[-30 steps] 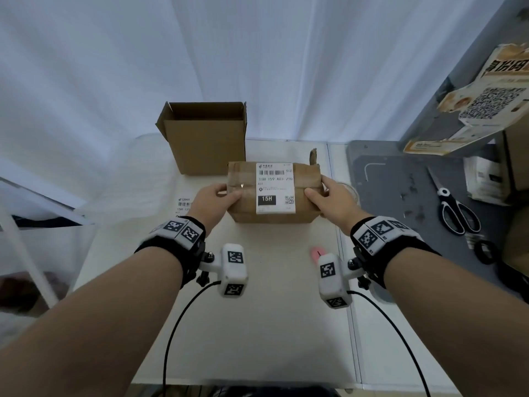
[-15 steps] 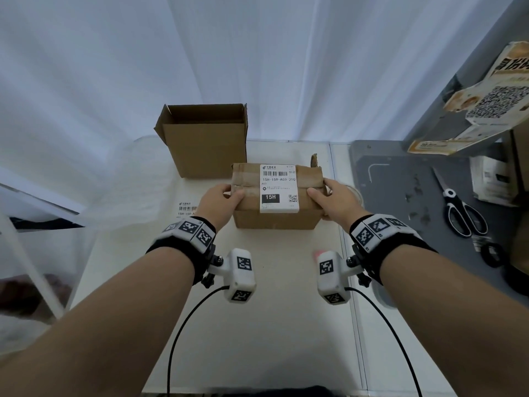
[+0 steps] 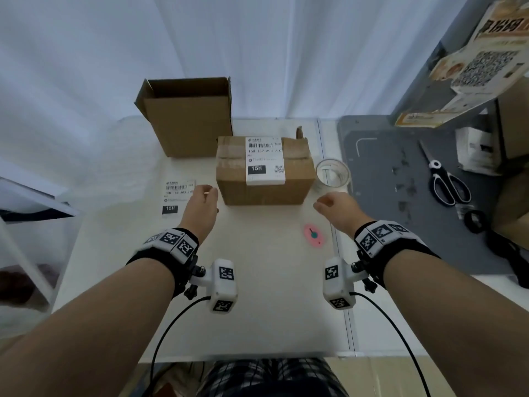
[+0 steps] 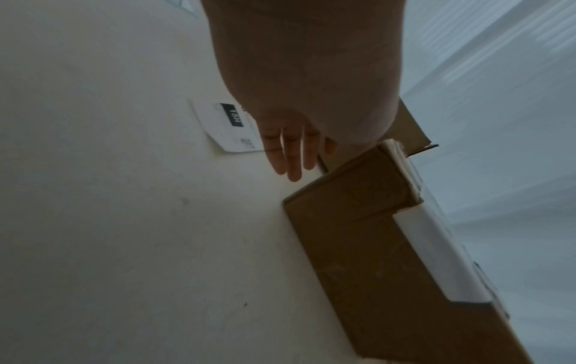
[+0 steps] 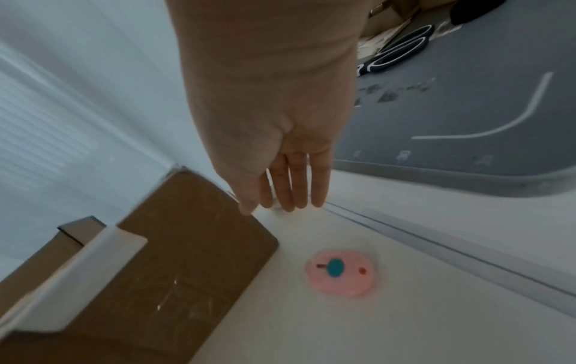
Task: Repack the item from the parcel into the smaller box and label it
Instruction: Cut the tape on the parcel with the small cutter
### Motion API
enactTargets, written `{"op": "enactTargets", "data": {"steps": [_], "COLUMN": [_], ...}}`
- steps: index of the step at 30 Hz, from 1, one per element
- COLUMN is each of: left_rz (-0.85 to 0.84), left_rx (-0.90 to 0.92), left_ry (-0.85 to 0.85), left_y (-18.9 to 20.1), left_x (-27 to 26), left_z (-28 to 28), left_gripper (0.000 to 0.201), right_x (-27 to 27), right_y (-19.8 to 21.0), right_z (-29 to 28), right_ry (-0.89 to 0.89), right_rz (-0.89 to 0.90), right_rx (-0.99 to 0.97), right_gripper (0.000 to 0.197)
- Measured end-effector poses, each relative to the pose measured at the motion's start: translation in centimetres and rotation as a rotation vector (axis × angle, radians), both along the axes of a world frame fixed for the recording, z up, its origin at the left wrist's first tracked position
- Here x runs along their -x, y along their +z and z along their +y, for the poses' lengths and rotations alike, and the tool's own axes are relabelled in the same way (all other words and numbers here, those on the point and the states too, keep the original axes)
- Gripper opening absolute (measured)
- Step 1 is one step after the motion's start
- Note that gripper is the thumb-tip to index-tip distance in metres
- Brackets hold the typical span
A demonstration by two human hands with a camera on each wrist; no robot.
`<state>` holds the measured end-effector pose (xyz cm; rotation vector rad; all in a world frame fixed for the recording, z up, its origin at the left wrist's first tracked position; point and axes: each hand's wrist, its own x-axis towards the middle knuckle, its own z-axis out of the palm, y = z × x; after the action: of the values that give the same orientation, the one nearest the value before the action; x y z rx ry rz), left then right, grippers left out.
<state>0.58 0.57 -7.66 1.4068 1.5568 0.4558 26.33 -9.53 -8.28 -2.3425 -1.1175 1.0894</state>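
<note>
A taped brown parcel [image 3: 264, 179] with a white shipping label [image 3: 264, 160] on it stands on the white table [image 3: 257, 296]. Behind it to the left is an open brown box [image 3: 189, 121] with its flaps up. A loose label [image 3: 177, 196] lies flat left of the parcel. My left hand [image 3: 201, 203] hovers just left of the parcel, fingers straight and holding nothing; the left wrist view shows the fingers [image 4: 288, 152] over the loose label [image 4: 227, 128]. My right hand [image 3: 333, 206] is off the parcel's right front corner, fingers [image 5: 296, 187] straight and empty beside the parcel [image 5: 174, 258].
A pink cutter [image 3: 314, 235] lies on the table near my right wrist. A roll of clear tape [image 3: 333, 171] sits right of the parcel. On the grey mat [image 3: 400, 196] are scissors [image 3: 449, 179], a black ring [image 3: 475, 221] and more cartons.
Both hands have let go of the parcel's ends and drawn back toward me. The parcel now stands alone on the table; the loose label and the tape roll are uncovered.
</note>
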Motion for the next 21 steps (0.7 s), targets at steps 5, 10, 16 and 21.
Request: {"op": "enactTargets", "data": {"steps": [5,10,16,21], "left_rz": [0.135,0.097,0.095,0.092], "left_rx": [0.073,0.091,0.060,0.000], "left_ry": [-0.162,-0.167,-0.158,-0.148], "left_y": [-1.7,-2.5,-1.9,0.1], "left_x": [0.1,-1.0,-0.9,-0.3], "left_z": [-2.2,-3.3,-3.4,-2.9], "left_gripper": [0.031,0.028,0.028,0.027], "right_x": [1.5,3.2,3.7,3.8], "right_y": [-1.8,-4.0,-3.3,-1.6], "right_z": [-1.5,-2.4,-2.3,-2.4], "right_ry": [0.067,0.031,0.122,0.160], "right_rz": [-0.097,-0.129,-0.126,-0.079], "right_rx": [0.194,0.219,0.197,0.096], "right_gripper": [0.038,0.038,0.032,0.029]}}
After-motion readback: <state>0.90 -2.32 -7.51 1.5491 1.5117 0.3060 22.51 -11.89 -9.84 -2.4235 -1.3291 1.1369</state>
